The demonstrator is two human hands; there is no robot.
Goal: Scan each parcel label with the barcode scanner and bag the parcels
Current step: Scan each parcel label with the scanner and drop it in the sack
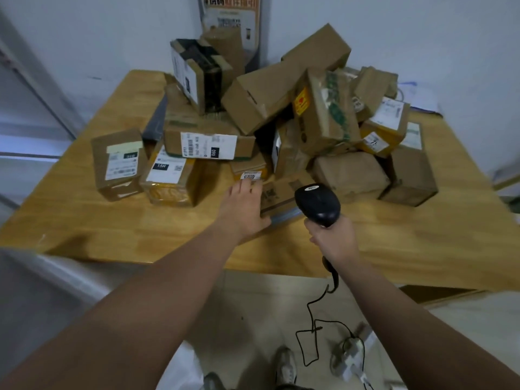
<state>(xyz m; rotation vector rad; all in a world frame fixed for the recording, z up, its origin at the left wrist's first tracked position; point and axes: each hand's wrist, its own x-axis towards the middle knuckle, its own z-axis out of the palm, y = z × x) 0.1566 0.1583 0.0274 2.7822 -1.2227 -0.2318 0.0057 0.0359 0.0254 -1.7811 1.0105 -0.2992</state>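
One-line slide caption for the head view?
Right hand grips the barcode scanner while the left hand touches a small parcel fronting the pile on the wooden table.

Parcel depot: labelled cartons heaped on wooden table.

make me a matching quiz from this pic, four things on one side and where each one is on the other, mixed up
Things
1. black handheld barcode scanner
2. brown cardboard parcel with the black 15H tag
3. long plain brown cardboard box
4. thin black scanner cable

Places
A. lying tilted, highest of the boxes
B. hanging down to the tiled floor
C. gripped in the right hand
D. resting on the wooden table, left front

Pairs: 1-C, 2-D, 3-A, 4-B
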